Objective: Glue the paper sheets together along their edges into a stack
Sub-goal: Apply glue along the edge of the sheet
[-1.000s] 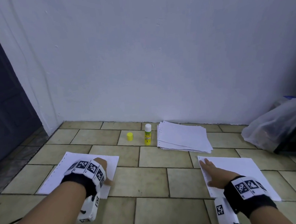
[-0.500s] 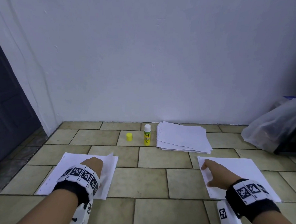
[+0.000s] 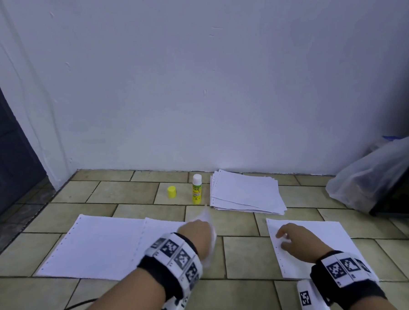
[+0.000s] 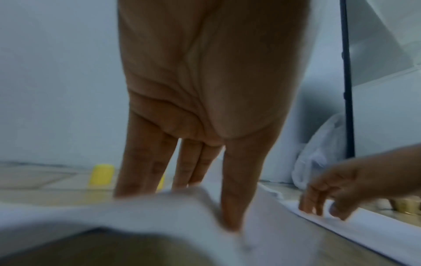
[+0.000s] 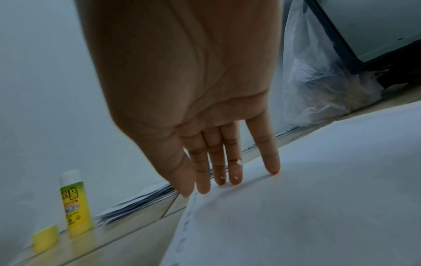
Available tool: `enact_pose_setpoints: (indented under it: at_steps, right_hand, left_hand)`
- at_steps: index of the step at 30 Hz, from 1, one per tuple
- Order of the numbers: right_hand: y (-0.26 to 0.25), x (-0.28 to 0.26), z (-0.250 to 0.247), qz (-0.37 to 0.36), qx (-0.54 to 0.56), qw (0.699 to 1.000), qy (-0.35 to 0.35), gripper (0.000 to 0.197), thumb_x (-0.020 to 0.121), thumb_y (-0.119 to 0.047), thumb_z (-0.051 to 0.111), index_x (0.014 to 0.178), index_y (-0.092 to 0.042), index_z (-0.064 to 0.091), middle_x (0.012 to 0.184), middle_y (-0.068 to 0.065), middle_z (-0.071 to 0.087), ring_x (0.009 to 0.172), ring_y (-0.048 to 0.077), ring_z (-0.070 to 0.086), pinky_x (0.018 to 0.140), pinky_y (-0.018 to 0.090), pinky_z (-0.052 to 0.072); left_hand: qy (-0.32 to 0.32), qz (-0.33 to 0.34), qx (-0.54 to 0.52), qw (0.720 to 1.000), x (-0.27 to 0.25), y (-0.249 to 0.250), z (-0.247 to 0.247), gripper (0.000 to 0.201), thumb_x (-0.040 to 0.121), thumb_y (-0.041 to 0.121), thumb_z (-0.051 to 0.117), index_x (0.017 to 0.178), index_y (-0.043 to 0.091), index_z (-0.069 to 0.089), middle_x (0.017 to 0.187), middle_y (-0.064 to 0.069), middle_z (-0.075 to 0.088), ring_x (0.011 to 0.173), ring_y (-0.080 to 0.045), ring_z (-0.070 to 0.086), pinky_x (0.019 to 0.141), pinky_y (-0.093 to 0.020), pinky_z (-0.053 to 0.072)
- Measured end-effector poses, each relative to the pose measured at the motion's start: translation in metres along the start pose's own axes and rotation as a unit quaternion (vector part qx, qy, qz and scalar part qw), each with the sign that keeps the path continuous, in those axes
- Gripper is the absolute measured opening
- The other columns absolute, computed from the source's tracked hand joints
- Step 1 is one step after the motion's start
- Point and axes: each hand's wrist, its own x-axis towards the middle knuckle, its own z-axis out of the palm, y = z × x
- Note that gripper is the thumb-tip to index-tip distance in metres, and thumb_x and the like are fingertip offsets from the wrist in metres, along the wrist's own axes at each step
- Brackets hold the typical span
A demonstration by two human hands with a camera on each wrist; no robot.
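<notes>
Near the glue stick [image 3: 197, 189], the left hand [image 3: 198, 233] pinches a lifted sheet [image 3: 209, 235] to carry it over, while the flat, empty right hand [image 3: 295, 241] steadies the target sheet [image 3: 321, 238].

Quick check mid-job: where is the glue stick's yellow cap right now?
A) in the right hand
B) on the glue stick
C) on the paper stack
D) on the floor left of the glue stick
D: the yellow cap stands on the tile floor just left of the uncapped glue stick.
</notes>
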Motion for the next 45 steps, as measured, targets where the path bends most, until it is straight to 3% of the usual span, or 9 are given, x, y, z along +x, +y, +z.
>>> enact_pose_setpoints:
  at_steps: [3,6,14,20,24,28,35,41,45]
  right_hand:
    - [0.003,0.001,0.004,-0.003,-0.012,1.0,0.019,0.02,0.092,-0.024,0.058,0.112,-0.026,0.054,0.128,-0.005,0.05,0.117,0.009,0.047,0.095,0.014,0.032]
    - [0.004,0.003,0.005,-0.004,-0.022,0.999,0.032,0.024,0.087,-0.024,0.065,0.109,-0.027,0.057,0.126,-0.004,0.049,0.119,0.01,0.045,0.098,0.016,0.033]
    - [0.0,0.009,-0.001,-0.008,-0.074,0.997,0.031,0.024,0.09,-0.024,0.057,0.112,-0.025,0.065,0.119,-0.006,0.06,0.111,0.009,0.054,0.094,0.019,0.042]
    - [-0.021,0.011,-0.024,0.0,-0.105,0.993,0.055,0.022,0.092,-0.026,0.051,0.102,-0.025,0.07,0.11,-0.006,0.065,0.1,0.012,0.061,0.086,0.023,0.05]
    - [-0.066,0.033,-0.036,-0.043,0.063,0.991,0.108,0.013,0.086,-0.026,0.064,0.094,-0.017,0.07,0.098,-0.003,0.07,0.087,0.011,0.06,0.08,0.023,0.048]
    - [-0.114,0.073,-0.032,-0.073,0.148,0.985,0.06,0.026,0.083,-0.029,0.07,0.104,-0.015,0.068,0.103,0.0,0.068,0.098,0.012,0.06,0.077,0.018,0.039]
    - [-0.163,0.127,-0.019,-0.058,0.216,0.974,0.026,0.058,0.08,-0.031,0.074,0.132,-0.017,0.051,0.122,0.003,0.057,0.112,0.016,0.054,0.089,0.022,0.038]
    - [-0.175,0.137,-0.014,-0.051,0.179,0.982,0.039,0.04,0.084,-0.029,0.07,0.117,-0.01,0.06,0.118,0.005,0.061,0.111,0.021,0.056,0.082,0.023,0.036]
    - [-0.164,0.125,-0.023,-0.051,0.213,0.974,0.053,0.025,0.086,-0.028,0.065,0.101,-0.009,0.06,0.097,0.005,0.06,0.089,0.018,0.054,0.071,0.026,0.037]
  left_hand:
    - [-0.022,0.072,-0.004,0.997,0.004,0.019,0.01,0.043,0.099,0.031,0.05,0.13,0.002,0.048,0.131,-0.014,0.052,0.12,-0.029,0.051,0.095,-0.035,0.043]
    - [-0.05,0.1,0.037,0.993,0.007,0.02,0.014,0.043,0.101,0.012,0.041,0.143,0.004,0.038,0.147,-0.016,0.036,0.134,-0.032,0.033,0.106,-0.037,0.033]
    - [-0.074,0.109,-0.019,0.991,0.013,-0.007,0.035,0.072,0.099,0.006,0.045,0.153,0.038,0.008,0.161,0.0,-0.007,0.148,-0.029,-0.009,0.115,-0.048,0.027]
    - [-0.083,0.122,0.024,0.989,0.016,-0.011,0.032,0.073,0.101,0.015,0.044,0.153,0.036,-0.002,0.161,0.002,-0.014,0.148,-0.034,-0.004,0.111,-0.051,0.033]
    - [-0.068,0.083,-0.016,0.994,0.017,-0.015,0.036,0.084,0.098,0.024,0.052,0.153,0.022,-0.012,0.158,-0.002,-0.024,0.145,-0.027,0.023,0.105,-0.044,0.041]
    - [-0.084,0.08,-0.014,0.993,0.021,-0.019,0.04,0.079,0.1,0.029,0.046,0.153,0.017,-0.011,0.159,-0.004,-0.021,0.149,-0.017,-0.005,0.112,-0.047,0.031]
    - [-0.09,0.088,-0.018,0.992,0.024,-0.023,0.042,0.077,0.101,0.032,0.044,0.153,0.018,-0.011,0.159,0.0,-0.023,0.148,-0.013,-0.009,0.113,-0.047,0.03]
    - [-0.072,0.094,-0.005,0.993,0.024,-0.024,0.042,0.071,0.101,0.032,0.042,0.154,0.013,-0.003,0.159,-0.002,-0.023,0.148,-0.013,-0.008,0.11,-0.045,0.033]
    - [-0.072,0.091,-0.027,0.993,0.023,-0.023,0.042,0.076,0.101,0.03,0.044,0.153,0.019,-0.01,0.159,0.0,-0.022,0.148,-0.013,-0.009,0.113,-0.045,0.03]
